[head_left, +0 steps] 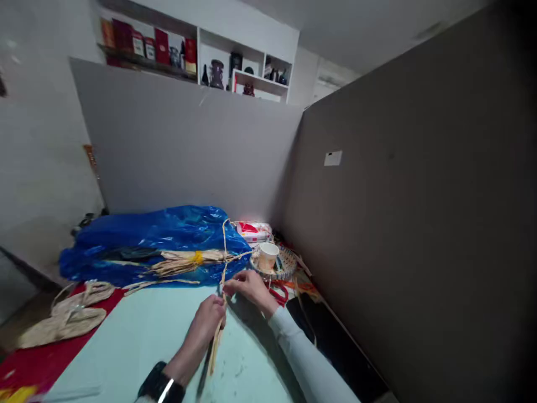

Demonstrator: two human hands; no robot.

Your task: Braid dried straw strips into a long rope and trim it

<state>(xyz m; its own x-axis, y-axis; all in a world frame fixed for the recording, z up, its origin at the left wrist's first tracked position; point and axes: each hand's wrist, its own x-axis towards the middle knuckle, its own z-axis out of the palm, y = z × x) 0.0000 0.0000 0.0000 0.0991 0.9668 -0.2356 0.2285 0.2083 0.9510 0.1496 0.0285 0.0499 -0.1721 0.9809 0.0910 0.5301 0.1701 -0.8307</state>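
A thin twisted straw cord (224, 273) runs down from the blue plastic toward me, with loose flat straw ends (215, 350) hanging below over the pale green tabletop. My left hand (208, 318) is closed around the lower part of the straw. Just above it, my right hand (250, 286) pinches the cord between thumb and fingers. Behind the hands lies a bundle of dry straw (176, 264) tied with a yellow band (198, 257). A strand from the cord reaches sideways toward the woven basket (289, 260).
A paper cup (268, 254) sits in the basket, near red-handled scissors (279, 293). Blue plastic (159, 226) covers the back of the table. Woven straw soles (62, 326) lie on red cloth (17, 366) at left. A grey partition (377, 196) rises along the right.
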